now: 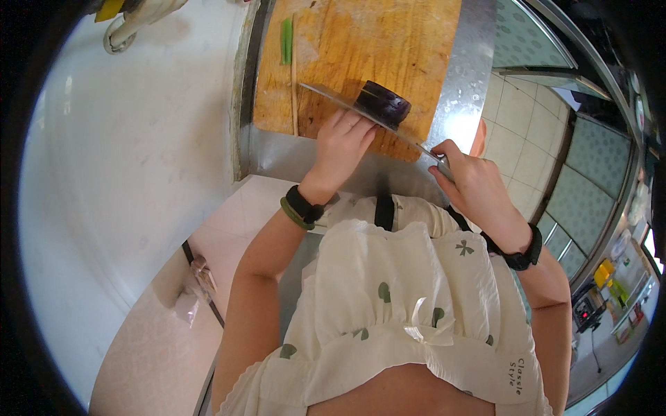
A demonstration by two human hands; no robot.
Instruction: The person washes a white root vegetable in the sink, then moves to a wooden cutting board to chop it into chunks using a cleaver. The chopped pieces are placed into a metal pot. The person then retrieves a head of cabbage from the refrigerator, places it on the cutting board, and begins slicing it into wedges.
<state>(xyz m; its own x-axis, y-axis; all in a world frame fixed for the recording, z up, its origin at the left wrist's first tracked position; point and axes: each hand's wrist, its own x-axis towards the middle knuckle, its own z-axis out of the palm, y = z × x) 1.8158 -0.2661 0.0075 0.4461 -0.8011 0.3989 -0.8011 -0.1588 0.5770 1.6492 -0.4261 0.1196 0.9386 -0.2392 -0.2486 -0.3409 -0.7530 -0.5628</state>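
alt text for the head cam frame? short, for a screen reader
Seen from above, a person's right hand grips a large knife laid against a dark purple eggplant piece, which the left hand steadies on a wooden cutting board. A green stalk lies at the board's far left; the board sits on a steel counter.

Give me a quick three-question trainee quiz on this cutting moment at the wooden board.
1. True or false: the left hand rests on the dark purple round eggplant piece lying on the wooden cutting board.
2. Which hand grips the handle of the long steel knife? A) left B) right C) neither
3. Fill in: the thin green vegetable strip lies near the board's ____ edge, as the picture shows it.

Key: 1 true, its fingers steady the piece beside the blade. 2 B, the right hand holds the handle. 3 left.
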